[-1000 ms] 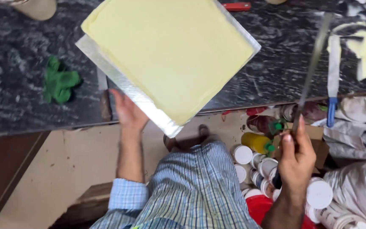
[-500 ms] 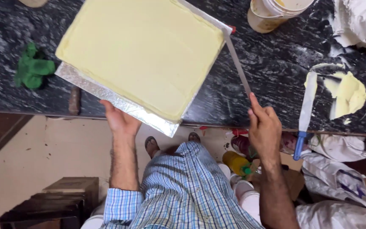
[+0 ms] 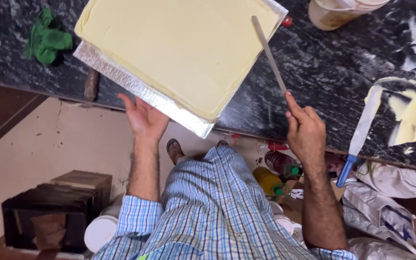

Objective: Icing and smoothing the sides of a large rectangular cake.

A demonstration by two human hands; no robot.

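Big square cake, smooth pale-yellow cream, on foil board overhanging dark counter (corner off the edge), left hand open beneath, right hand gripping long spatula over it.

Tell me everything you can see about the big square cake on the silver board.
The cake is a large flat square slab, coated all over in smooth pale yellow cream. It sits on a foil-covered silver board that overhangs the edge of the dark marbled counter. The left hand supports the board's overhanging edge; the right hand lays a long thin metal blade across the cake's right side.
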